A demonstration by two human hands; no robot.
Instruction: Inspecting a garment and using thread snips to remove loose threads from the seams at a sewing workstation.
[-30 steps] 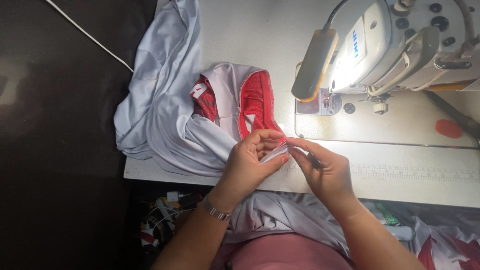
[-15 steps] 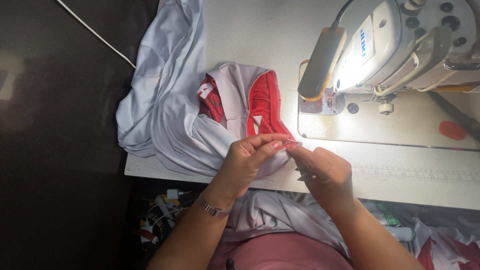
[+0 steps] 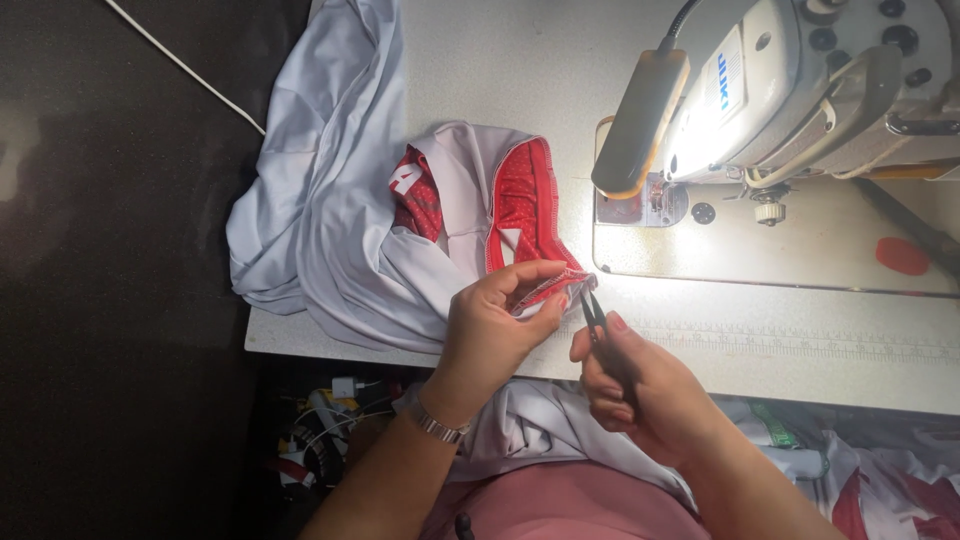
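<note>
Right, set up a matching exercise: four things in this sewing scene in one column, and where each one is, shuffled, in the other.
Things
1. thread snips
2. red trim edge
3. wrist bracelet
4. lamp

Places
A. on the left forearm, below the table edge
B. pinched in the left hand
C. in the right hand, blades pointing up at the fabric
D. mounted on the sewing machine, above the needle plate

Pairs: 1-C, 2-B, 3-A, 4-D
</note>
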